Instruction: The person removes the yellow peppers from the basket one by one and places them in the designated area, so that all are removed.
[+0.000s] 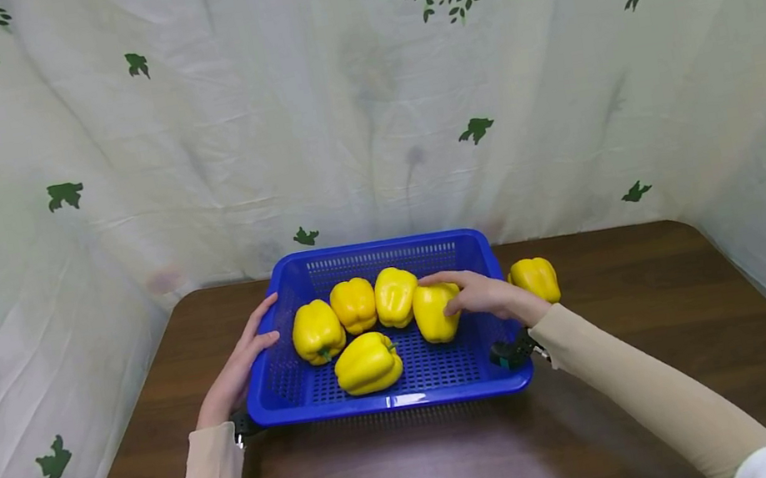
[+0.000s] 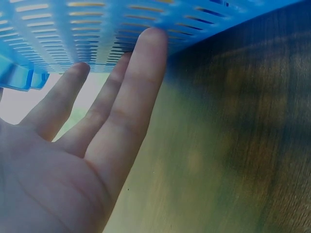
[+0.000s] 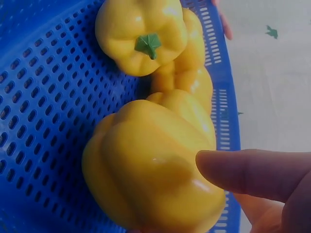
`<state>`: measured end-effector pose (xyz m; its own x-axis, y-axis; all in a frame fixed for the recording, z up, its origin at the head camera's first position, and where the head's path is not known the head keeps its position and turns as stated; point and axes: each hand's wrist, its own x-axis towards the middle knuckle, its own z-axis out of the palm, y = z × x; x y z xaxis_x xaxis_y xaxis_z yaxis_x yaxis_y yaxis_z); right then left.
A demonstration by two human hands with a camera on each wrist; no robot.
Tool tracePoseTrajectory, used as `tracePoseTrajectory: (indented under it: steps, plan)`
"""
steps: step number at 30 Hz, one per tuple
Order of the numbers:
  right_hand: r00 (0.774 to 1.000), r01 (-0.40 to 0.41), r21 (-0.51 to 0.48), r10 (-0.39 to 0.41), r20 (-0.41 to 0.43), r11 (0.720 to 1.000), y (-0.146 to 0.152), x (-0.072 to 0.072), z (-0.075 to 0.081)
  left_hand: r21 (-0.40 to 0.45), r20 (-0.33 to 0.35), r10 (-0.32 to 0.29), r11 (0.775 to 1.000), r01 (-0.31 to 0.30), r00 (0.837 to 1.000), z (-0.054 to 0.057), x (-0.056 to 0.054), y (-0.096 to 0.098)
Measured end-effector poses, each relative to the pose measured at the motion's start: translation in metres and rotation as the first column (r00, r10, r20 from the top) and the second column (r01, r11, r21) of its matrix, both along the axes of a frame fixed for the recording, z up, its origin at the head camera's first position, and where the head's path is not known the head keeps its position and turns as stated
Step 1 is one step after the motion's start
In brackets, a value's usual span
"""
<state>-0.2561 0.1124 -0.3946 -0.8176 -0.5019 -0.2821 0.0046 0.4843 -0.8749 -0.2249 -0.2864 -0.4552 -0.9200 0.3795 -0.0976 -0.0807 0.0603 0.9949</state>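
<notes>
A blue perforated plastic basket (image 1: 391, 401) stands on the table with several yellow bell peppers in it. My right hand (image 1: 479, 295) reaches over its right side and grips a yellow bell pepper (image 1: 436, 316), thumb on the near side, fingertips over the top. In the right wrist view, the thumb lies against this bell pepper (image 3: 150, 170), and the other fingers are mostly hidden. At the basket's left side, my left hand (image 1: 241, 368) touches the wall. The left wrist view shows the fingers (image 2: 141, 77) extended against the slotted outer side.
Inside the basket, one bell pepper (image 1: 368, 363) lies on its side near the front; others, such as a bell pepper (image 1: 318, 331) at left, sit farther back. Outside, right of the basket, another bell pepper (image 1: 536, 279) rests on the brown wooden table (image 1: 639, 314). A pale curtain (image 1: 346, 110) hangs behind.
</notes>
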Motion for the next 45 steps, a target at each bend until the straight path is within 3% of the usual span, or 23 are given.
tracePoseTrajectory:
  steps: [11, 21, 45]
  plan:
    - [0.998, 0.007, 0.002, -0.007, -0.062, 1.000, -0.001, 0.002, -0.002, 0.007, -0.005, -0.004, 1.000, 0.004, 1.000, 0.000, 0.000, 0.000]
    - [0.998, 0.055, -0.081, -0.054, 0.021, 0.995, 0.006, 0.000, 0.004, 0.015, 0.005, -0.002, 1.000, 0.002, 1.000, 0.001, 0.000, 0.001]
    - [0.998, 0.062, -0.245, -0.058, 0.025, 0.968, 0.027, 0.007, 0.021, 0.021, 0.002, 0.012, 1.000, -0.012, 1.000, 0.000, 0.001, 0.003]
